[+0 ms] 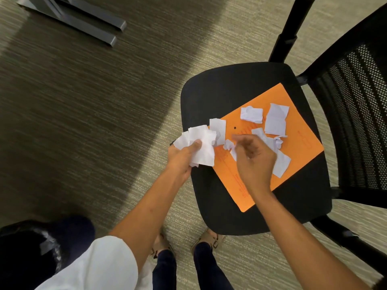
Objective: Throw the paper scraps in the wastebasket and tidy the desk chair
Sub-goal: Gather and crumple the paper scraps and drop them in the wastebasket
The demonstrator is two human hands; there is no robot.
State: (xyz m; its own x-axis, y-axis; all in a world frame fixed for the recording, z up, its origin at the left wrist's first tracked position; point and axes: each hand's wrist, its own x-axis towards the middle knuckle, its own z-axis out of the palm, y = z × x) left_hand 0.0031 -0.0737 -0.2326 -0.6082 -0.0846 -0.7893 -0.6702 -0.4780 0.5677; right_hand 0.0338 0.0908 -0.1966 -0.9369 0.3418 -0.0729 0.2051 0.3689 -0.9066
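A person's left hand (184, 158) is clamping a bunch of white paper scraps (202, 144), serving as collector, while the right hand (254, 160), fingers loosely curled, is reaching for loose scraps (275, 119) lying on an orange envelope (301, 143) atop the black padded chair seat (211, 91).

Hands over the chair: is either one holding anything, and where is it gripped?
The left hand clutches a bunch of paper scraps, thumb pressed across their lower middle. The right hand is blurred; whether its fingers hold anything cannot be told.

Office setting, striped commercial carpet (83, 122), black mesh-backed desk chair (240, 91), grey metal desk feet (94, 28)
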